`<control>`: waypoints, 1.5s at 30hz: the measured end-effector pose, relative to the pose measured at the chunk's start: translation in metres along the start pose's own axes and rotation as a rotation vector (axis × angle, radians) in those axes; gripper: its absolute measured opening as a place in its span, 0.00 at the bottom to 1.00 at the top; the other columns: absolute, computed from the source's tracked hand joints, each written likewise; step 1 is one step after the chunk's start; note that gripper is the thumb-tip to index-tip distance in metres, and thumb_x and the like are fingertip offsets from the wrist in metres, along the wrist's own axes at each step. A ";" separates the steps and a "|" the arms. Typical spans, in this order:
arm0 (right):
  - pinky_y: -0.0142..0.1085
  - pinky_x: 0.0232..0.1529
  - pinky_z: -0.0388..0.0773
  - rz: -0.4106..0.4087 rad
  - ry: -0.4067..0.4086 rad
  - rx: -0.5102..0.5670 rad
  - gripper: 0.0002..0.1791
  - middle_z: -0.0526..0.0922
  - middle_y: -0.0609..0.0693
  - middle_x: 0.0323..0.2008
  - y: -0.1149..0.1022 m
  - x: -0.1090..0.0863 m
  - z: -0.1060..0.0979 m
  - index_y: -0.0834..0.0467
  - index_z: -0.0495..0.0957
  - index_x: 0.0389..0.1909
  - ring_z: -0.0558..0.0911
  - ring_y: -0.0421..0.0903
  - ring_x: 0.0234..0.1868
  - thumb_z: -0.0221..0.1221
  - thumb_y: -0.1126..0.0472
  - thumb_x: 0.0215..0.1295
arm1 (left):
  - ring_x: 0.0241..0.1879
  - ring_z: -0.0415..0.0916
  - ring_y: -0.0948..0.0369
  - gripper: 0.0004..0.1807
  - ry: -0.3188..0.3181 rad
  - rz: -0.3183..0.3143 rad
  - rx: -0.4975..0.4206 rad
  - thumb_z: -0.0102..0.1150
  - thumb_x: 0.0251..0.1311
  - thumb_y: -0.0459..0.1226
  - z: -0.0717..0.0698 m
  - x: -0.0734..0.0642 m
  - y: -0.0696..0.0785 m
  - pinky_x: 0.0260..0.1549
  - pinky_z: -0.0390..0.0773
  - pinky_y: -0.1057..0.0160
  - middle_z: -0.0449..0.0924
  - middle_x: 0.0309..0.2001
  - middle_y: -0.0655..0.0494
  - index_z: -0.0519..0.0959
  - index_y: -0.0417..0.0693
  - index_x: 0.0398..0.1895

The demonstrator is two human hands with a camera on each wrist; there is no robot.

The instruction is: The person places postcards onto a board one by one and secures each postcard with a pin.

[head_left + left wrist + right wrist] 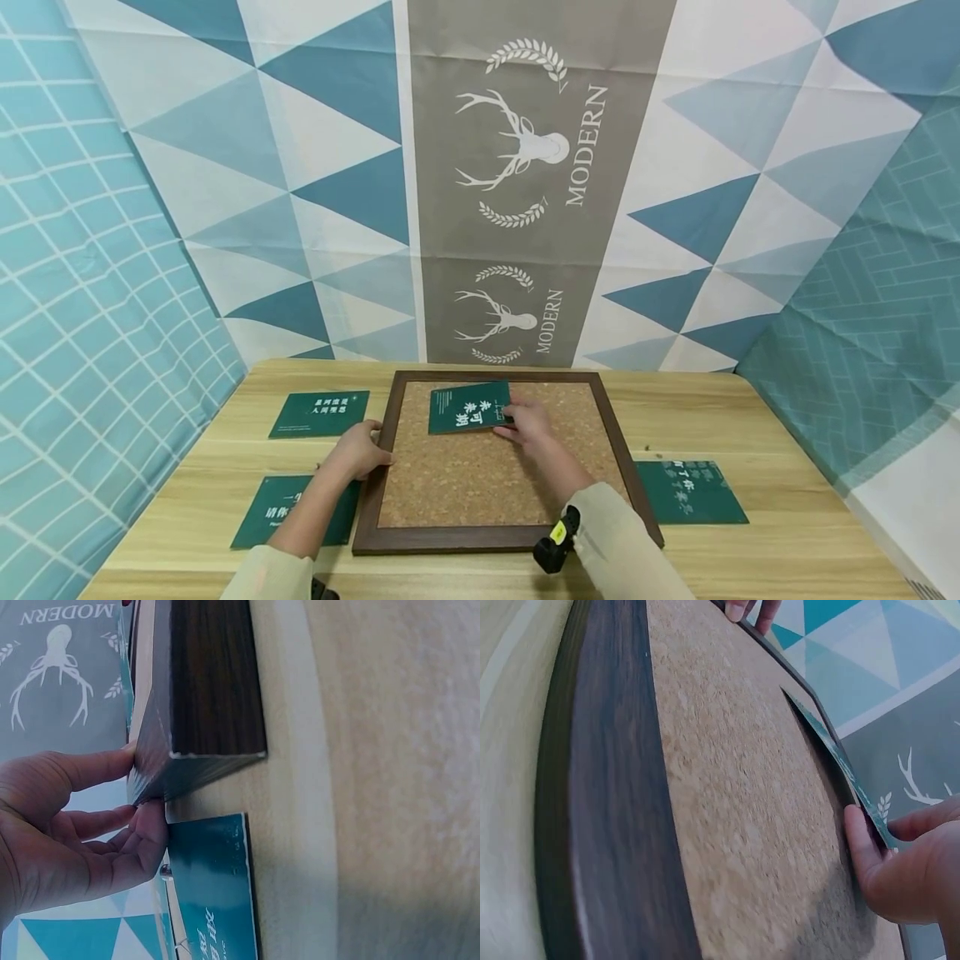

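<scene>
A cork board (450, 492) in a dark brown wooden frame lies on the table. My left hand (356, 452) grips the left side of its frame, thumb over the top and fingers along the outer side, as the left wrist view shows at the frame (214, 682). Over the upper part of the cork, my right hand (531, 425) pinches a dark green card (453, 408) with white lettering by its right end. In the right wrist view this card (838, 759) tilts above the cork, its far corner close to the surface.
Two more green cards lie left of the board, an upper card (315, 415) and a lower card (251, 512) partly behind my left forearm. Another green card (697, 496) lies against the frame's right side. A patterned cloth (345, 192) hangs behind the wooden table (795, 542).
</scene>
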State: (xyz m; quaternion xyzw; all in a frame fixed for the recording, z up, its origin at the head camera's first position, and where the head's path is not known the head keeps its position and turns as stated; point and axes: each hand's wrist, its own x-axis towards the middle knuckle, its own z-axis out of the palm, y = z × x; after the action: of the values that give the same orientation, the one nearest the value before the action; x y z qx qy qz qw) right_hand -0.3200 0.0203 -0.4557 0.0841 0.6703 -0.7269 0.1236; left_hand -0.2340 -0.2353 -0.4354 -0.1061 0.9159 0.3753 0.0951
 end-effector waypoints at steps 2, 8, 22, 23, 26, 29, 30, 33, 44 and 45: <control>0.37 0.39 0.82 0.009 0.018 -0.039 0.24 0.70 0.70 0.56 -0.002 0.000 -0.001 0.73 0.62 0.62 0.81 0.52 0.44 0.47 0.71 0.66 | 0.38 0.79 0.49 0.37 -0.001 0.000 -0.001 0.63 0.53 0.32 0.000 0.000 0.000 0.26 0.78 0.58 0.70 0.54 0.29 0.58 0.28 0.64; 0.30 0.28 0.81 0.016 0.062 -0.161 0.21 0.75 0.64 0.45 -0.006 0.002 -0.006 0.74 0.67 0.56 0.79 0.42 0.28 0.52 0.70 0.63 | 0.38 0.78 0.49 0.37 -0.006 -0.002 -0.002 0.63 0.53 0.32 0.000 0.000 0.000 0.26 0.78 0.58 0.70 0.54 0.29 0.58 0.28 0.64; 0.28 0.22 0.79 -0.036 0.082 -0.221 0.16 0.76 0.60 0.34 -0.006 0.000 -0.003 0.74 0.73 0.48 0.76 0.37 0.15 0.56 0.72 0.59 | 0.39 0.78 0.49 0.37 0.001 -0.005 0.007 0.63 0.54 0.32 0.000 0.001 0.001 0.27 0.78 0.58 0.69 0.55 0.28 0.58 0.29 0.65; 0.28 0.22 0.79 -0.037 0.085 -0.227 0.16 0.76 0.59 0.33 -0.006 0.001 -0.003 0.74 0.73 0.48 0.76 0.37 0.14 0.56 0.72 0.58 | 0.39 0.78 0.49 0.37 0.002 -0.004 0.007 0.63 0.54 0.32 0.000 0.001 0.001 0.27 0.78 0.58 0.70 0.55 0.28 0.58 0.29 0.65; 0.28 0.21 0.78 -0.041 0.082 -0.244 0.16 0.76 0.58 0.30 -0.005 0.001 -0.002 0.74 0.73 0.48 0.75 0.37 0.14 0.57 0.72 0.58 | 0.38 0.78 0.50 0.37 0.005 -0.005 0.010 0.63 0.53 0.32 0.000 0.000 0.001 0.26 0.78 0.59 0.70 0.54 0.29 0.58 0.29 0.65; 0.28 0.20 0.78 -0.043 0.072 -0.254 0.15 0.76 0.57 0.29 -0.004 0.001 -0.003 0.74 0.73 0.47 0.75 0.37 0.14 0.57 0.72 0.59 | 0.36 0.78 0.52 0.37 0.006 -0.007 0.012 0.63 0.53 0.32 0.000 0.000 0.002 0.25 0.77 0.59 0.71 0.53 0.29 0.59 0.28 0.64; 0.28 0.20 0.78 -0.044 0.069 -0.254 0.15 0.76 0.57 0.29 -0.004 0.001 -0.004 0.74 0.73 0.46 0.75 0.37 0.14 0.57 0.72 0.59 | 0.36 0.78 0.52 0.37 0.007 -0.007 0.013 0.63 0.53 0.32 0.000 0.000 0.002 0.25 0.76 0.60 0.71 0.53 0.29 0.58 0.28 0.65; 0.28 0.20 0.78 -0.045 0.063 -0.250 0.15 0.75 0.57 0.29 -0.003 0.001 -0.005 0.74 0.73 0.46 0.75 0.37 0.14 0.57 0.72 0.58 | 0.35 0.78 0.53 0.37 0.008 -0.003 0.014 0.63 0.53 0.32 0.000 0.000 0.002 0.24 0.75 0.60 0.71 0.53 0.30 0.58 0.29 0.65; 0.28 0.16 0.76 -0.050 0.069 -0.253 0.12 0.75 0.56 0.26 -0.001 -0.001 -0.006 0.73 0.73 0.43 0.74 0.37 0.12 0.58 0.72 0.58 | 0.33 0.76 0.54 0.37 0.009 -0.006 0.008 0.63 0.54 0.33 0.001 0.000 0.001 0.23 0.73 0.61 0.71 0.54 0.29 0.58 0.29 0.65; 0.28 0.16 0.76 -0.052 0.072 -0.255 0.13 0.76 0.56 0.26 -0.001 -0.001 -0.006 0.73 0.74 0.43 0.74 0.37 0.12 0.58 0.71 0.58 | 0.33 0.76 0.55 0.37 0.009 -0.007 0.007 0.63 0.54 0.33 0.001 0.000 0.001 0.23 0.73 0.61 0.71 0.54 0.29 0.58 0.29 0.65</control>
State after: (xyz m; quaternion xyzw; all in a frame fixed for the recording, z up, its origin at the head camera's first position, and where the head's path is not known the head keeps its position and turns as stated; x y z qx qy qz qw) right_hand -0.3201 0.0265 -0.4548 0.0762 0.7631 -0.6353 0.0905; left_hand -0.2341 -0.2340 -0.4357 -0.1106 0.9171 0.3715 0.0927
